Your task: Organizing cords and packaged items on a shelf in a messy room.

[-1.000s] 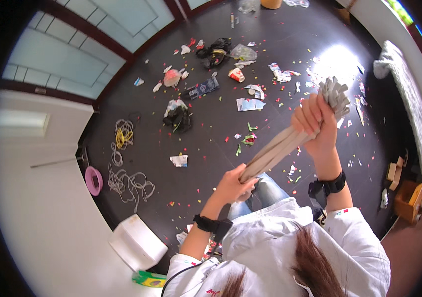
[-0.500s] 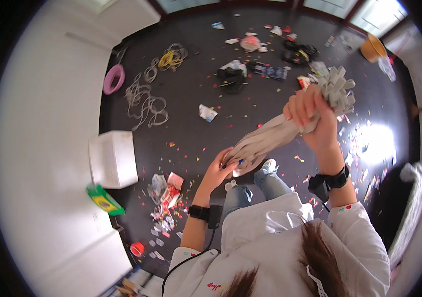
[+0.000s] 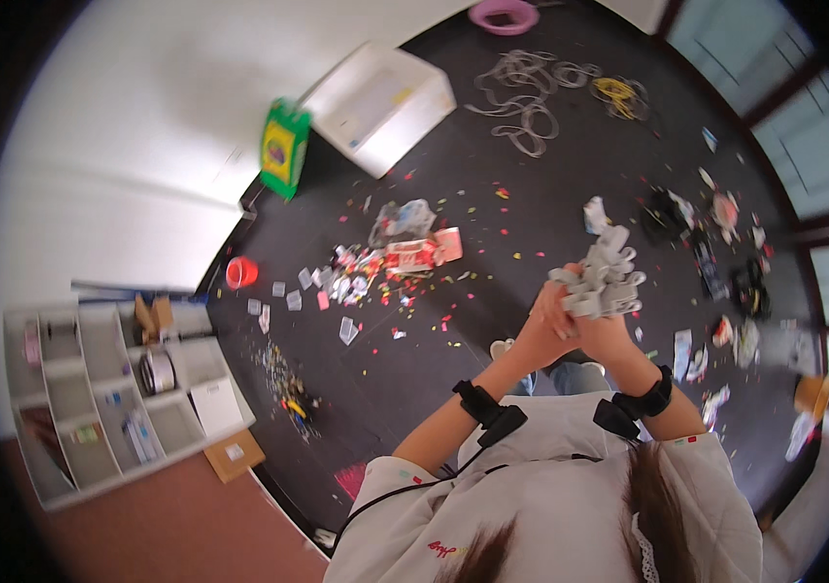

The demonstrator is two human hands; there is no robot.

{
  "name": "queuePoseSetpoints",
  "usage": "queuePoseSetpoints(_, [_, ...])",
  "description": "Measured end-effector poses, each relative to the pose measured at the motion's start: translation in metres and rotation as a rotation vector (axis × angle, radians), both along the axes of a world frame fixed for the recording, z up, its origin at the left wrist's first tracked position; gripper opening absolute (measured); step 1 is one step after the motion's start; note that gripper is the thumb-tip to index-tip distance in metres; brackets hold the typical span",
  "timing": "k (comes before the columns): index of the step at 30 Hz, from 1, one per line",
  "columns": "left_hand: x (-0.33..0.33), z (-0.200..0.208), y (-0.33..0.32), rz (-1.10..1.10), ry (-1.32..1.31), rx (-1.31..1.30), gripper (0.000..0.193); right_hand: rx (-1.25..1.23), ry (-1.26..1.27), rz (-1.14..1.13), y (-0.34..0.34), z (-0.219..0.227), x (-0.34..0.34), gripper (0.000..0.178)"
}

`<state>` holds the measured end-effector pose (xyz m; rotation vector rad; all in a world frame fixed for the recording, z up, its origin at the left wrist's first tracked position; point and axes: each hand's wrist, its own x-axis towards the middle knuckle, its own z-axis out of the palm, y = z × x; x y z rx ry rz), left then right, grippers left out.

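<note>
Right of the frame's centre, a bundle of pale grey strips point(image 3: 607, 275) was gathered at both hands, its looped ends spread out above the fingers. The right hand point(image 3: 610, 337) had its grip closed around the bundle just below the loops, which hid part of its fingers. The left hand point(image 3: 542, 332) came against it from the left, fingers bent and touching the right hand; how far its grip was closed could not be told.

Beyond the loops, a crumpled white paper point(image 3: 595, 216) lay on the dark floor point(image 3: 409, 374). Left of the hands, a red-and-white carton point(image 3: 410, 256) lay among coloured scraps, with a small red bucket point(image 3: 240, 273) farther left. Toward the upper left, a white box point(image 3: 380, 107) sat beside a green and yellow bag point(image 3: 283, 146). Grey cable point(image 3: 528, 87) and yellow cable point(image 3: 618, 95) lay coiled at the upper right of centre, below a pink basin point(image 3: 504, 14). A white shelf unit point(image 3: 154, 460) with compartments filled the lower left.
</note>
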<state>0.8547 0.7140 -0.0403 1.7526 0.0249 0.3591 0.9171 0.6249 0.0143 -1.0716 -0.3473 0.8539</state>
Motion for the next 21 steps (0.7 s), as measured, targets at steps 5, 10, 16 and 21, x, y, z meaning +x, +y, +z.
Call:
queuePoseSetpoints(5, [-0.075, -0.012, 0.08, 0.317, 0.273, -0.128, 0.035, 0.316, 0.132, 0.182, 0.108, 0.047, -0.015, 0.012])
queuePoseSetpoints(10, [-0.162, -0.02, 0.142, 0.54, 0.348, 0.284, 0.039, 0.306, 0.085, 0.348, 0.175, 0.053, -0.02, 0.035])
queuePoseSetpoints(16, [-0.236, -0.025, 0.147, 0.832, 0.601, 0.248, 0.027, -0.219, 0.043, 0.282, 0.232, 0.012, -0.054, 0.018])
queuePoseSetpoints(21, [-0.242, -0.006, 0.135, 0.993, 0.784, -0.075, 0.029, 0.427, 0.469, 0.836, 0.27, -0.031, -0.04, 0.026])
